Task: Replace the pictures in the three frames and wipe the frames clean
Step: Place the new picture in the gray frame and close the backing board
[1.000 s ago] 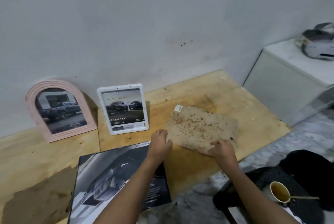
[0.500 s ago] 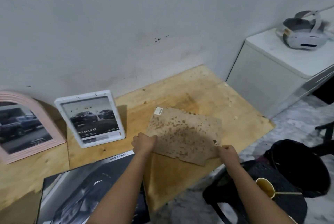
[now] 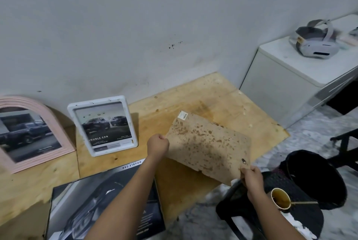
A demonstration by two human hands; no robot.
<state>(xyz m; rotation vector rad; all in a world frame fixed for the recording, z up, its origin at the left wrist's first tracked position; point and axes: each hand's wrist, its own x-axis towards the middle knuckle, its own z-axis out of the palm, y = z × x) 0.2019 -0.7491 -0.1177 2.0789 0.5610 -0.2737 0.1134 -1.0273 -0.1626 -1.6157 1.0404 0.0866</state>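
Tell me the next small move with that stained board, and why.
Probably flip the stained board over and lay it flat on the bare wooden table. The left hand grips its left edge and the right hand pinches its near right corner, holding it tilted above the table. Only its spotted brown side shows, and the other side is out of view.

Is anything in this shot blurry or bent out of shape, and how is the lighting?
In the head view the wide lens makes the cabinet lean; the headset there is smeared, while the stained board held by the left hand and right hand looks sharper; light is dim and even, with a soft shadow right of the white frame.
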